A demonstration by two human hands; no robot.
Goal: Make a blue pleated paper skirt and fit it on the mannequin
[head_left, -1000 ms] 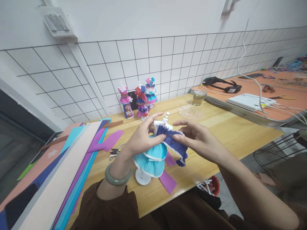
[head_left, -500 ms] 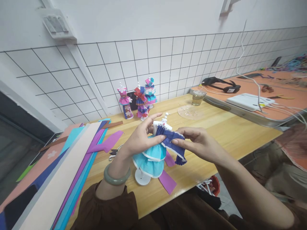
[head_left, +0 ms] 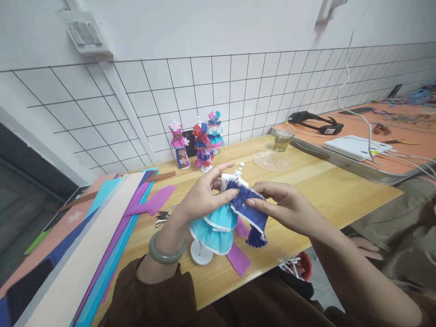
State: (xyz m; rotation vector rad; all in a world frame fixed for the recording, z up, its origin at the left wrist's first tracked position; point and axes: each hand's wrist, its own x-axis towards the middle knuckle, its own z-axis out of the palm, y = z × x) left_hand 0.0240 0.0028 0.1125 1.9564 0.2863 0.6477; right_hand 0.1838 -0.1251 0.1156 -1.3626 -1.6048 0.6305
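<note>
A small white mannequin stand (head_left: 201, 253) tilts on the table, wearing a tiered turquoise skirt (head_left: 218, 231) edged in white. My left hand (head_left: 207, 193) is closed round its upper body, thumb pressing the gathered top of a dark blue crepe paper strip (head_left: 250, 211) against it. Between thumb and fingers of my right hand (head_left: 282, 204) the same white-edged strip is pinched; its ruffled lower end hangs free. Purple paper pieces (head_left: 238, 260) lie just beneath. Part of the mannequin's torso is hidden by my left hand and the strip.
Left lies a stack of coloured paper sheets (head_left: 98, 236), beside scissors (head_left: 162, 218). Three dressed mannequins (head_left: 203, 147) stand by the wall. Behind are a clear dish of small bits (head_left: 269, 161) and a cup (head_left: 282, 141). An orange-topped table (head_left: 405, 154) adjoins on the right.
The blue strip has opened out more, its ruffled end hanging lower and further right. Both hands keep their hold, and the view has shifted slightly.
</note>
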